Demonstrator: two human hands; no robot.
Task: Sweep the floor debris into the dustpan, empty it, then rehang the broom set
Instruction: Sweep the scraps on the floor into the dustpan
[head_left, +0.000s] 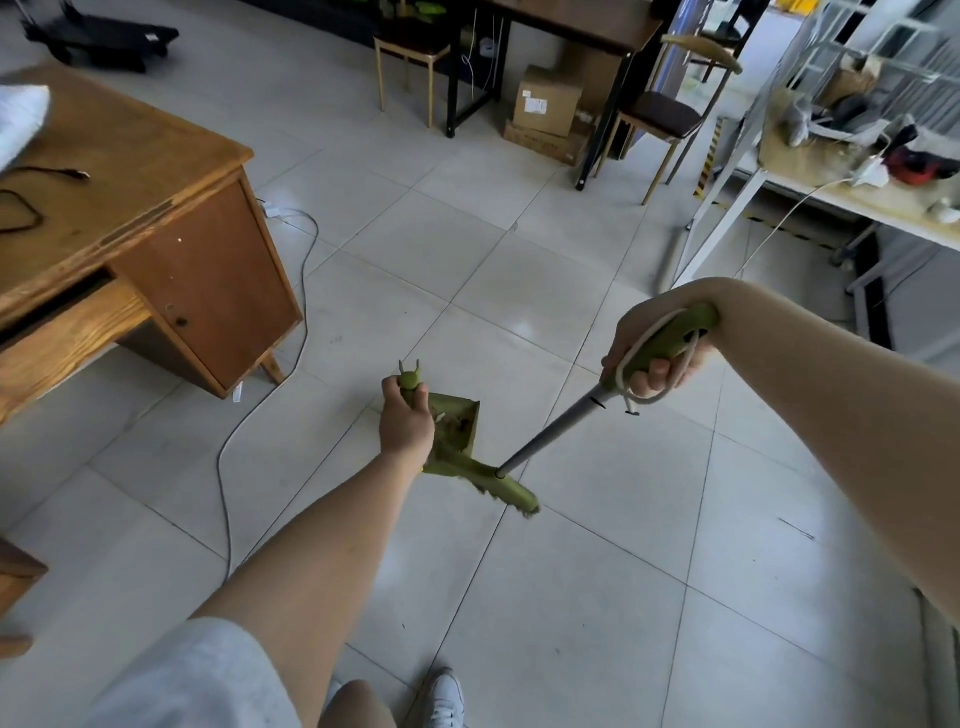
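desk (130, 208): a brown wood desk stands far left, well away from the sweeping.
wire (224, 467): a thin grey wire runs over the floor (571, 597) beside the left arm.
left hand (406, 423): its fingers are curled tight round the top of the dustpan's green stick, holding the pan low by the floor.
dustpan (460, 431): green, in the middle, just right of the left hand. its mouth faces the broom. dark bits lie inside, too small to name.
broom (511, 491): the green brush end touches the mouth of the dustpan. the grey pole goes up to the right.
right hand (655, 345): its fingers and thumb are wrapped round the green grip at the top of the broom. a pale string (628, 399) hangs by them.
mark (795, 528): a small dark line on a tile to the right; i cannot tell if it is dirt or a scratch.
table (831, 200): a white table with a pile of stuff is far right.
done: some dirt looks to be in the pan, so the sweeping seems well on.
left to do: i think the last bits need a push in, then the pan must be tipped out, then the broom and pan hung back up. no bin or hook shows here.
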